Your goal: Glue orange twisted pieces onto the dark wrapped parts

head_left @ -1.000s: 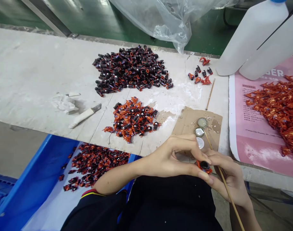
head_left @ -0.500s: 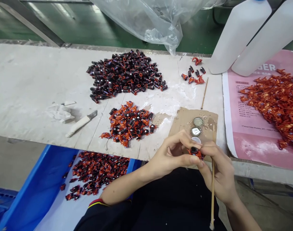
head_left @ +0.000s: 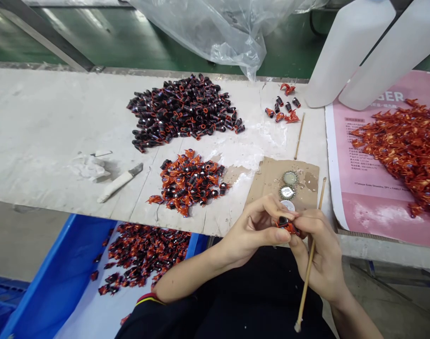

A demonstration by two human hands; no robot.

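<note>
Both hands meet over the table's front edge around a small black-and-orange plastic part [head_left: 286, 225]. My left hand [head_left: 252, 230] pinches it between thumb and fingertips. The thumb and index finger of my right hand [head_left: 322, 252] also press on its right side. A thin wooden stick [head_left: 304, 294] is tucked in my right hand, its blunt tip slanting down to the left. Just beyond the fingers lies a piece of brown cardboard [head_left: 262, 181] bearing metal bottle caps [head_left: 287, 192] and a round white piece [head_left: 288, 205], partly hidden by the hands.
Left of the hands are a pile of black-and-orange parts [head_left: 191, 181] and a larger dark pile [head_left: 182, 108]. A knife [head_left: 121, 182] lies farther left. Orange pieces [head_left: 409, 146] cover a pink sheet [head_left: 356, 188]. White bottles [head_left: 352, 52] stand behind. A blue bin [head_left: 47, 278] sits below.
The stick in my right hand has swung, its lower tip going left and its upper end right. The held part has tilted slightly between the fingers.
</note>
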